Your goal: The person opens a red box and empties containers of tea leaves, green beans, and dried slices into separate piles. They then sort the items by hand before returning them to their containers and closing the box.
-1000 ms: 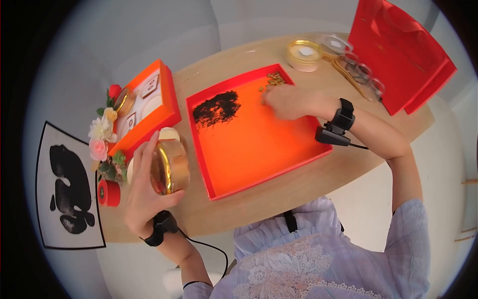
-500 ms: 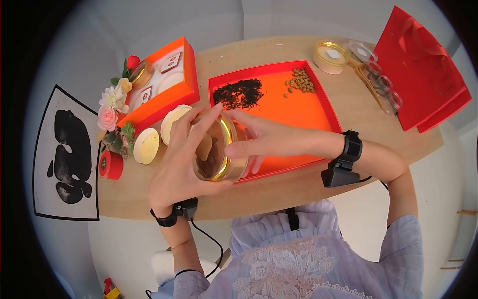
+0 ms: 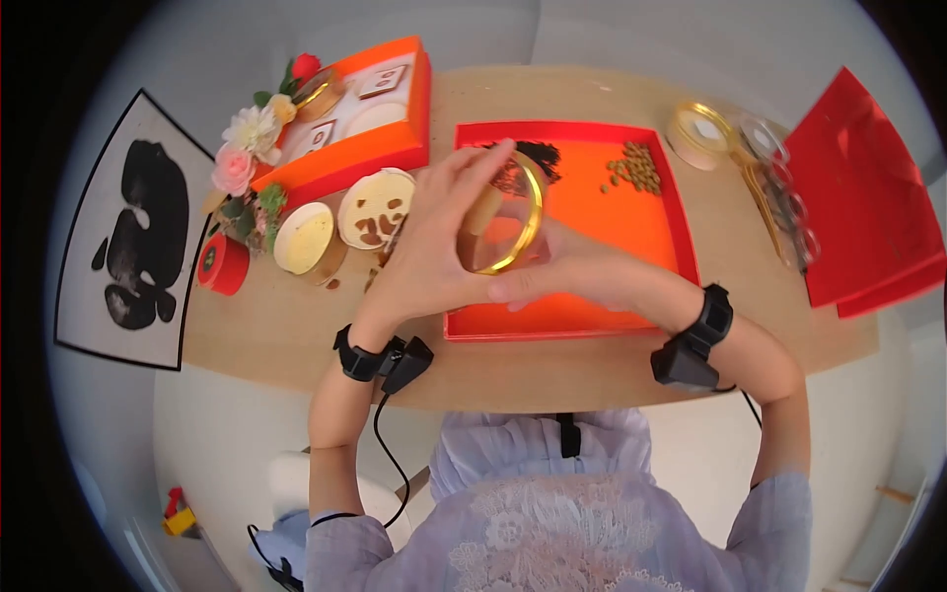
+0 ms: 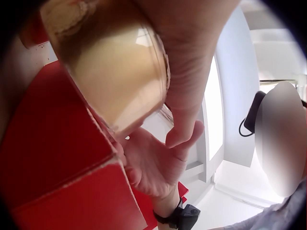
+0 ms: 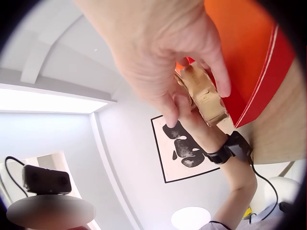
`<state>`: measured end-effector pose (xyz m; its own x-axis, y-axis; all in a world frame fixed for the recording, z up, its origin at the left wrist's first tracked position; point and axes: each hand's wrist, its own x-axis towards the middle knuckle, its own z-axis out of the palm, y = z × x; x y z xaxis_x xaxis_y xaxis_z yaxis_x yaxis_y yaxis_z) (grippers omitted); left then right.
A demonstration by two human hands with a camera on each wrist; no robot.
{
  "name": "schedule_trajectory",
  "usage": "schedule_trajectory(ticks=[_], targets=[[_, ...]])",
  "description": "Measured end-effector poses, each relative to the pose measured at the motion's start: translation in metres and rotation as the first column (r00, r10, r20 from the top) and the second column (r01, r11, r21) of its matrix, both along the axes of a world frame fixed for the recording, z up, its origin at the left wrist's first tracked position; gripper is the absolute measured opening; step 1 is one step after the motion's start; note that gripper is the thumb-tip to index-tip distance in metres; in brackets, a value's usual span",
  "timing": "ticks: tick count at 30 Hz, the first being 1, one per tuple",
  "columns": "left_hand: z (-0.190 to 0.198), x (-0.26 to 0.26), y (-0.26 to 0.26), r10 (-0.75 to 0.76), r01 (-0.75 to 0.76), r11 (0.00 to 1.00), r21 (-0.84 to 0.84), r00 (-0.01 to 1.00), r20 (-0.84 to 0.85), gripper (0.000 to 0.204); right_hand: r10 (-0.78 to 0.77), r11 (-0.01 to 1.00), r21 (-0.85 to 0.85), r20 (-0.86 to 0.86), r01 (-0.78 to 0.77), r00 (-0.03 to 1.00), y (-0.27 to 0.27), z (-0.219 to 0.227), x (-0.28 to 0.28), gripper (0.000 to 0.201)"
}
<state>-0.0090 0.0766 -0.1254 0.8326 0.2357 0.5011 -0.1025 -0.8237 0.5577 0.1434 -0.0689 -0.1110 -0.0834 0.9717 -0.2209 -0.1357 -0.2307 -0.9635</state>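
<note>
Both hands hold a clear, gold-rimmed jar (image 3: 536, 222) tilted over the near left of a shallow red-and-orange tray (image 3: 651, 281). My left hand (image 3: 424, 242) wraps its left side. My right hand (image 3: 582, 271) has its thumb at the rim and fingers around the other side, as the right wrist view also shows. A cream label covers much of the jar (image 4: 120, 72) in the left wrist view. Dark, thin tea leaves (image 3: 538, 158) and green-brown pellets (image 3: 636, 170) lie in the tray; the jar and left hand hide some leaves.
Left of the hands are a cream dish (image 3: 370, 187) with brown pieces, a cream-topped tub (image 3: 306, 237), flowers (image 3: 237, 163), a small red tin (image 3: 223, 264) and an orange gift box (image 3: 424, 99). Rightward stand a gold-rimmed jar (image 3: 698, 148), wooden tongs (image 3: 764, 212) and a red bag (image 3: 868, 197).
My right hand has left the pellets in the tray's far right corner and come to the jar. My left hand has carried the jar rightward over the tray; the dish of brown pieces now shows.
</note>
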Motion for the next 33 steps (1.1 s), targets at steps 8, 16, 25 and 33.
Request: schedule_trajectory(ticks=[8,16,25,33], targets=[[0.002,0.002,-0.001,0.040,-0.039,0.998,-0.039,0.999,0.031,0.100,0.023,0.998,0.066,-0.028,-0.021,0.999,0.011,-0.003,-0.002,0.127],[-0.001,0.002,0.011,-0.101,0.132,0.875,-0.465,0.991,0.091,0.106,-0.069,0.997,-0.046,-0.056,0.067,0.996,0.027,-0.015,0.002,0.084],[0.006,0.004,0.010,-0.170,0.244,0.712,-0.658,0.970,0.176,0.104,-0.195,0.965,-0.133,0.215,0.227,0.957,0.068,-0.023,-0.013,0.055],[0.013,-0.021,0.033,-0.025,0.191,0.766,-0.614,0.963,0.268,0.107,-0.195,0.962,-0.187,0.028,0.196,0.980,0.057,-0.036,0.005,0.043]])
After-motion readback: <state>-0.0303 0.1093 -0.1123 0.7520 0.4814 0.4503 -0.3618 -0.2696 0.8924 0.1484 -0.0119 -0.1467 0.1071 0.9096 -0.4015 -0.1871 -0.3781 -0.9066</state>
